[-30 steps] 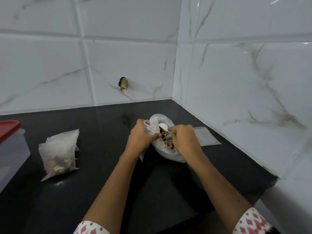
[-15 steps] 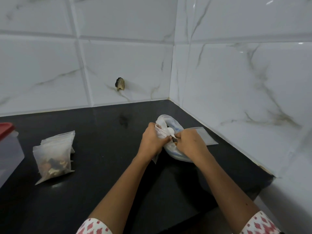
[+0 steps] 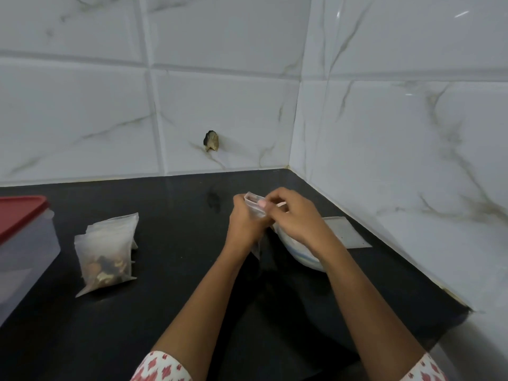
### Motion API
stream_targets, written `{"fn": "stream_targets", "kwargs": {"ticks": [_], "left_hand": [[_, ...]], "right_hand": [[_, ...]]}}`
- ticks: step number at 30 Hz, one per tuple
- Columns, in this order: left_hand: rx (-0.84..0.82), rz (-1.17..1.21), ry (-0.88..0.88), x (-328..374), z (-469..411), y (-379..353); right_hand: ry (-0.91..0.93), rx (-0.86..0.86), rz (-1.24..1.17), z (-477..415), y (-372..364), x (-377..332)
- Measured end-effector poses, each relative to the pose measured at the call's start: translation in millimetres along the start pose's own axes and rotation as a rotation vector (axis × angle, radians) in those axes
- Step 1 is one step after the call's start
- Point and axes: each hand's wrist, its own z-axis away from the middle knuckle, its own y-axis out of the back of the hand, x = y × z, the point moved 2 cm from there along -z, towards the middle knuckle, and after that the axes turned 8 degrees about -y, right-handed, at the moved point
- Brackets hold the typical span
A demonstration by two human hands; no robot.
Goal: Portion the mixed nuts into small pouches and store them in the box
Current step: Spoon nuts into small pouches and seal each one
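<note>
at the near edge of the black stone bench (image 3: 178,312) two white sleeves with a red print (image 3: 162,367) are seen, and two bare forearms are stretched from them toward the far right corner. at the left edge a translucent plastic box with a red lid (image 3: 27,251) is stood, cut off by the frame, the lid resting on top. just to its right, apart from it, a filled frosted plastic pouch (image 3: 105,254) is laid tilted, with brown and pale mixed nuts gathered in its lower part; a second pouch is partly seen behind it. under the right forearm a white rounded container with a blue band (image 3: 305,259) is partly seen; whether it is a bowl or a bag cannot be told, and its contents are hidden. beside it, above the bench, a small clear plastic pouch (image 3: 254,202) is held upright between both hands. the left hand (image 3: 244,226) is wrapped round its body with the fingers curled, and the right hand (image 3: 298,215) is curled over its top edge, which is pinched between thumb and fingertip. what is inside this pouch is hidden by the hands. beyond the container, along the right edge, a flat clear pouch (image 3: 347,232) is laid. the corner is closed by white marble-veined wall tiles (image 3: 82,119), and a dark broken hole (image 3: 211,141) is seen in the back wall.
</note>
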Motion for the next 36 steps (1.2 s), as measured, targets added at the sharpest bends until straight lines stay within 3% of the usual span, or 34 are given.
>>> {"fn": "stream_targets", "kwargs": {"ticks": [3,9,13,25,31,36], "left_hand": [[0.005,0.039,0.035,0,-10,25],[-0.020,0.204,0.204,-20,-21,67],[0.041,0.329,0.283,-27,-26,76],[0.201,0.210,0.232,-32,-24,69],[0.245,0.215,0.164,-26,-18,70],[0.179,0.307,0.123,-22,-13,75]], "right_hand": [[0.013,-0.055,0.023,-18,-16,-9],[-0.050,-0.043,-0.361,-52,-54,-8],[0.001,0.076,-0.403,-58,-61,3],[0.028,0.086,-0.416,-60,-71,7],[0.025,0.041,-0.545,-59,-72,6],[-0.023,0.122,-0.578,-58,-70,8]]}}
